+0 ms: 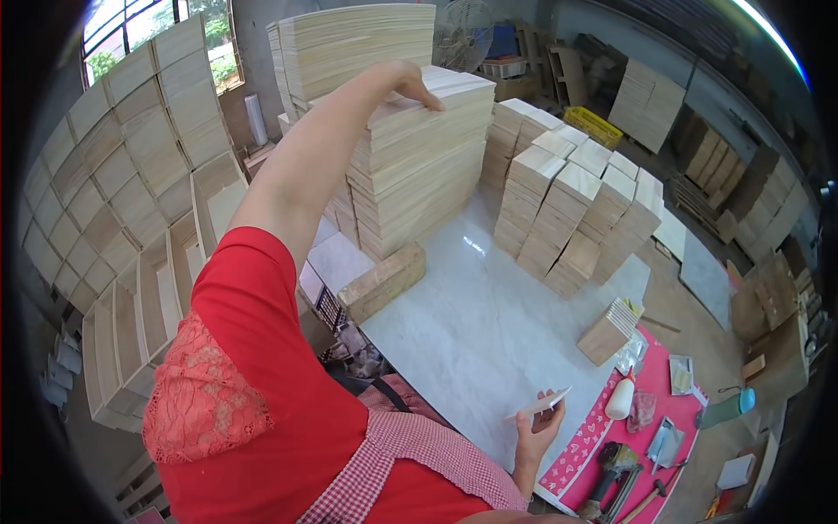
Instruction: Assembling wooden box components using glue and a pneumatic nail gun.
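My left arm, in a red sleeve, stretches over to a tall stack of pale wooden boards [428, 157]. My left hand [403, 80] bends over the stack's top, its fingers closed at the edge of an upper wooden board [449, 85]; some fingertips are hidden. Low in front of me, my right hand [539, 430] pinches a thin, flat white piece [539, 404] between thumb and fingers, above the marbled table [471, 349]. What kind of piece it is I cannot make out.
Shorter stacks of wooden blocks [576, 188] stand right of the tall stack. A thick wooden block [381, 284] lies at the table's left edge. On a pink cloth [615, 441] are a white bottle [621, 397], a power tool [611, 472] and a hammer [646, 499]. Wooden drawer boxes [144, 297] fill the left.
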A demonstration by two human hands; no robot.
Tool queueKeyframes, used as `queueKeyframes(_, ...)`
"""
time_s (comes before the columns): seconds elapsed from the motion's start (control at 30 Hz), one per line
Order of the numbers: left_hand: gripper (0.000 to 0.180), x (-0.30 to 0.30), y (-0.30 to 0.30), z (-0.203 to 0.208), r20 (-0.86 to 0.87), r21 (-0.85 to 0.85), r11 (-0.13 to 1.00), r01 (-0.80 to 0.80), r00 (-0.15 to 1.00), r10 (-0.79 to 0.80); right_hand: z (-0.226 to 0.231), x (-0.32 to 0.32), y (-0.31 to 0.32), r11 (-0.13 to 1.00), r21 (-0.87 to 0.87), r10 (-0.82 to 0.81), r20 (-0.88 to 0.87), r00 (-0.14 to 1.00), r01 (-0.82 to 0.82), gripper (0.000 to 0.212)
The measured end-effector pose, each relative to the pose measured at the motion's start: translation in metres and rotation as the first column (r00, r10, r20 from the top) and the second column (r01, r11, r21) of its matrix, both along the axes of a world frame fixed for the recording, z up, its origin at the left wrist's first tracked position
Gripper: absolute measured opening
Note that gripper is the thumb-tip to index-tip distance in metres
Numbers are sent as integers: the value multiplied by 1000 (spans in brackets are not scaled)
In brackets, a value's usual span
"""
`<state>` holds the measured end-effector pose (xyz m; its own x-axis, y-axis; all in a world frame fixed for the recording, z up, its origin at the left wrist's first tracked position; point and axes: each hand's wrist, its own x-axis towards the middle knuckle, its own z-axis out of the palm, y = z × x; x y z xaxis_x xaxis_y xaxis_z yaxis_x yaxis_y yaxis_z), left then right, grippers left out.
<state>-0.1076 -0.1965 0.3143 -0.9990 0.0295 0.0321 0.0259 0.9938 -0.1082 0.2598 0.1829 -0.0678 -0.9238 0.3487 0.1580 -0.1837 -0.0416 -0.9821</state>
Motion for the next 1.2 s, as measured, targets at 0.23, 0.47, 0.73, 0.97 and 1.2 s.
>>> queueKeyframes(0.23,91,4,-7,-2,-204,165,986,-2,978,36,2,2,-2,999,7,43,9,999,-43,94)
queueKeyframes(0.47,47,94,58,-20,-595,-324,825,462,579,-558,-4,17,0,999,17,31,5,999,-32,97)
queueKeyframes(0.73,29,152,93,-145,-522,4,710,704,607,-599,15,32,-9,999,33,-34,9,999,34,97)
queueKeyframes(0.97,39,140,71,-258,-57,99,771,629,777,-627,12,41,-9,994,109,1,84,996,-10,97)
queueKeyframes(1.2,42,142,69,-326,-45,27,641,767,642,-765,21,19,-19,989,109,89,120,989,-102,96)
